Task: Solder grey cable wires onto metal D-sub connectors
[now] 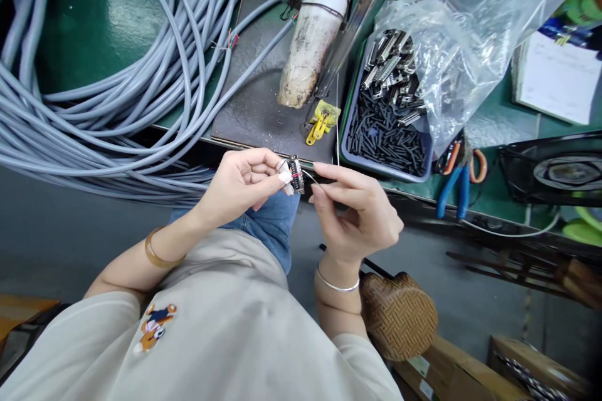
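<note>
My left hand [249, 178] grips a metal multi-pin cable connector [296, 174] between thumb and fingers, in front of the table edge. White wrapping [285, 177] covers the fingertip area next to it. A short red wire lies across the connector's pins. My right hand [355, 207] is closed in a pinch on a thin silvery wire [309, 175], whose end reaches the connector's right side. Whether the wire touches a pin is too small to tell. Just beyond my hands, a yellow clip-like piece [318, 128] lies on a dark board [263, 84].
Grey cables [141, 94] lie in loops at the left. A white-wrapped post [316, 31] leans over the board. To the right stand a bin [345, 144] of black sleeves [385, 135] and metal connectors [395, 66], a plastic bag [461, 37], and blue-handled pliers [458, 185]. A woven stool [399, 316] stands below.
</note>
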Tool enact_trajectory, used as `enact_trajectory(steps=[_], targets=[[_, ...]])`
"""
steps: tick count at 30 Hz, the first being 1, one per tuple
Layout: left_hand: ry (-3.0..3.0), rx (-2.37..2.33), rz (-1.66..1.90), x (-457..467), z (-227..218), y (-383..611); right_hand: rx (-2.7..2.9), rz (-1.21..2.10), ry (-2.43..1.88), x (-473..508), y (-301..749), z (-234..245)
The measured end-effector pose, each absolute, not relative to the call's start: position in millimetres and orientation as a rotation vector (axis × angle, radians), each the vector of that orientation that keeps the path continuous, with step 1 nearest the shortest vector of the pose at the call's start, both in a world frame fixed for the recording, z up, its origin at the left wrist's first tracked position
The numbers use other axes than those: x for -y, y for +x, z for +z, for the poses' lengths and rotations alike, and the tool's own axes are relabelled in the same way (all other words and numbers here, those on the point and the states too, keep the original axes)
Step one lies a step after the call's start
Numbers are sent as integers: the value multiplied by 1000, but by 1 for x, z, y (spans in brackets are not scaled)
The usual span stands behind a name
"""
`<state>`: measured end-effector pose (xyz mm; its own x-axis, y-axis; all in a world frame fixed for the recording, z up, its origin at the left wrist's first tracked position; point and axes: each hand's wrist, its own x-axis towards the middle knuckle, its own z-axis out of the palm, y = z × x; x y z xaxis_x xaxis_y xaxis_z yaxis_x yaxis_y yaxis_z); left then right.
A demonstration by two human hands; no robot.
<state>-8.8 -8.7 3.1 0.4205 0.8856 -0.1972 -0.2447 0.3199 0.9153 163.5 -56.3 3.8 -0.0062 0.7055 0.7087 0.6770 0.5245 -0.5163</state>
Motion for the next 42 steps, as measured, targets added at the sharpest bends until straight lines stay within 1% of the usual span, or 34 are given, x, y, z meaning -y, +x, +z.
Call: enact_trajectory(steps=[6,11,13,15,17,20,23,26,32,42], targets=[[1012,-779,893,9,1,-10,1834,42,-1175,51,163,-2],[1313,-897,1143,17,-9,-5,1680,274,-1235,53,156,-4],[1375,-917,1191,20,-11,-2,1579,339,-1227,53,154,-6],[1334,-921,1199,20,-10,1,1452,294,-1216,53,153,-10],[1226,-913,1180,17,-8,2,1388,145,-1215,52,155,-15],[1095,-864,1129,10,-5,2,1510,-35,-1237,50,158,-24],[1086,-857,1122,6,-8,2,1595,-9,-1243,46,157,-31],[1199,-936,1195,4,-15,5,1577,14,-1259,41,153,-34],[1525,-1086,1358,1,-26,10,1626,-134,-1361,34,147,-25],[1710,-1083,1510,-9,-26,14,1603,-94,-1294,19,148,-18]])
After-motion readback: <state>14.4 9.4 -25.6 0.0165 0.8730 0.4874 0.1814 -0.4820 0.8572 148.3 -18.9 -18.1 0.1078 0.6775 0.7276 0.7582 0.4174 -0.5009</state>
